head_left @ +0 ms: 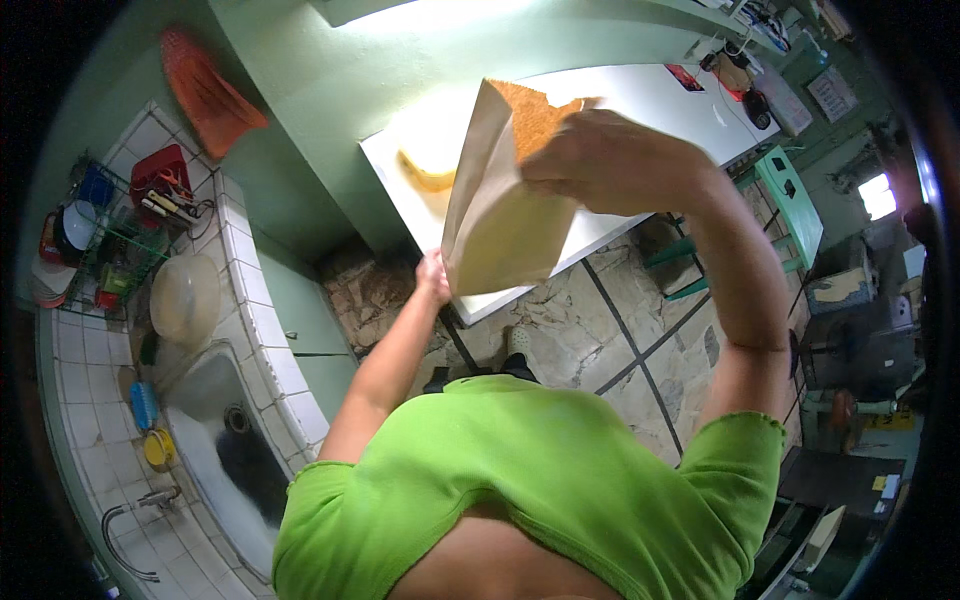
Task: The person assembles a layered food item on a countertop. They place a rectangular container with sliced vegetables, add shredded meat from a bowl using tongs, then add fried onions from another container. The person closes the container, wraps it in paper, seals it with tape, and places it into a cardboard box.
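Note:
Up in front of me is a large beige folded piece [510,235] that looks like paper or a paper bag. A rough orange-brown surface [535,115] shows at its upper part; I cannot tell what that is. My left hand [433,275] is closed on the lower left edge of the beige piece. My right hand [590,160] is bent over its upper right side, fingers closed at the edge of the orange-brown part and partly hidden. Behind the beige piece, a blurred yellow round thing [428,175] stands on the white table [630,95].
A sink [200,400] in a white tiled counter lies at my left, with a dish rack [115,255] and a translucent tub [186,298] beyond it. An orange bag-like thing [205,95] hangs on the wall. To the right stands a green stool [790,205].

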`<state>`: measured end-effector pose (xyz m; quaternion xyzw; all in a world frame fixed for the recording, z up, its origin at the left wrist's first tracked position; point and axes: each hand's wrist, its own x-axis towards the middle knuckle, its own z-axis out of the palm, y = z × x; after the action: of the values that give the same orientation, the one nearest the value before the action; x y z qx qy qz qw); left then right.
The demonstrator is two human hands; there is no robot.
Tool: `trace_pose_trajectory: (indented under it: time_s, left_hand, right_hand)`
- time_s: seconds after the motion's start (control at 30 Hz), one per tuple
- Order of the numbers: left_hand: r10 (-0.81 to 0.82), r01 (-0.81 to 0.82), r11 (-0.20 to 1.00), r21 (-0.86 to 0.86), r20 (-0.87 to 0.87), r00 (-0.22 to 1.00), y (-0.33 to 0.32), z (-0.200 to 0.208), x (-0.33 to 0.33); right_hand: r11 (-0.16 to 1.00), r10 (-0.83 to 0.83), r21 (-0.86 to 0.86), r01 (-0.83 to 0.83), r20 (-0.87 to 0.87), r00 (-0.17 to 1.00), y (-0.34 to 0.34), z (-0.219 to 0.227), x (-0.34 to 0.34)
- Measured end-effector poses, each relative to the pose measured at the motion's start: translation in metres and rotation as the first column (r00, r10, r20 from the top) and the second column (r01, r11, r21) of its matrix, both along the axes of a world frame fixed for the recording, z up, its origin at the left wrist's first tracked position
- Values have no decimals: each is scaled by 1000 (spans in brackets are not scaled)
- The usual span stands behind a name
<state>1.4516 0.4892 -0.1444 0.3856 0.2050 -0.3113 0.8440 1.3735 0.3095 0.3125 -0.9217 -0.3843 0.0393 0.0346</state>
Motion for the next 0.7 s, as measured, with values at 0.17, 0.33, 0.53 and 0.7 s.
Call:
trace_pose_trajectory:
  time_s: [0.17, 0.33, 0.53, 0.7]
  left_hand:
    - [86, -178, 933, 312, 287, 954, -19, 63, 33]
    - [-97, -59, 973, 223, 630, 770, -40, 181, 26]
    - [-384, -52, 906, 421, 867, 318, -72, 301, -19]
    - [-874, -418, 364, 833, 460, 157, -123, 350, -23]
  right_hand:
    - [962, 17, -268, -45, -107, 994, -5, -64, 18]
    - [482, -67, 848, 221, -216, 974, -170, -116, 66]
    - [-2, -947, 431, 903, -291, 137, -489, -276, 186]
    - [25, -992, 119, 993, -123, 39, -510, -459, 189]
